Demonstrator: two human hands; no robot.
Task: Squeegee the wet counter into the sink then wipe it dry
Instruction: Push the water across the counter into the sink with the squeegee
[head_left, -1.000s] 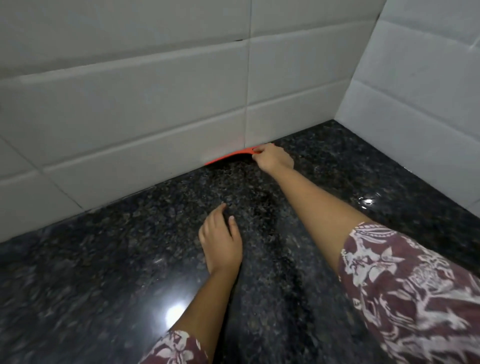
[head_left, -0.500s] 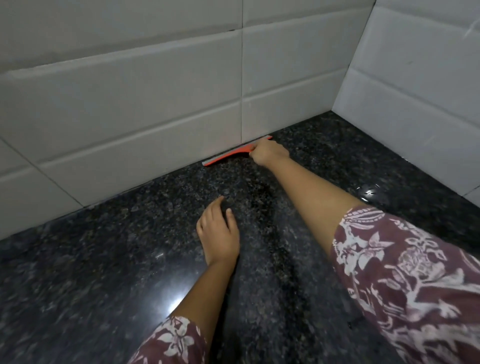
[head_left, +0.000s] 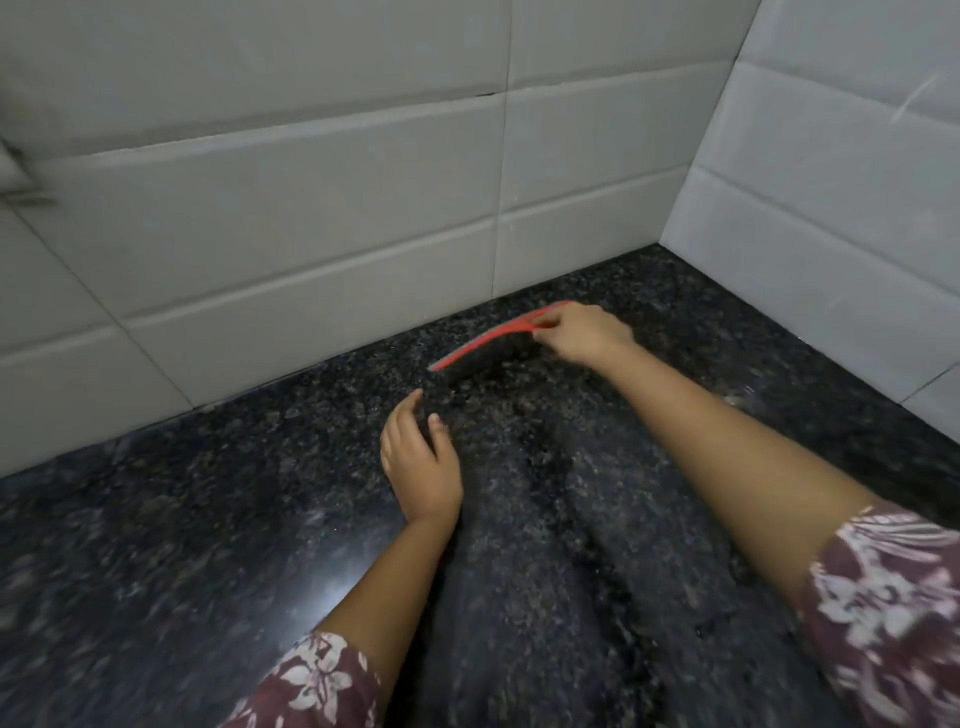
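My right hand (head_left: 582, 332) grips a thin red squeegee (head_left: 483, 340) by its right end. The blade stretches left from the hand and lies across the dark speckled granite counter (head_left: 208, 545), a short way out from the back wall. My left hand (head_left: 421, 462) rests flat on the counter nearer to me, fingers apart, holding nothing. The counter shines with a wet glare (head_left: 332, 592) beside my left forearm. No sink is in view.
White tiled walls (head_left: 311, 208) meet in a corner at the back right, with the right wall (head_left: 831, 208) closing off the counter. A small shiny spot (head_left: 737, 397) sits on the counter near the right wall.
My right hand has drawn the red squeegee away from the foot of the back wall, toward me. My left hand has stayed in place on the counter.
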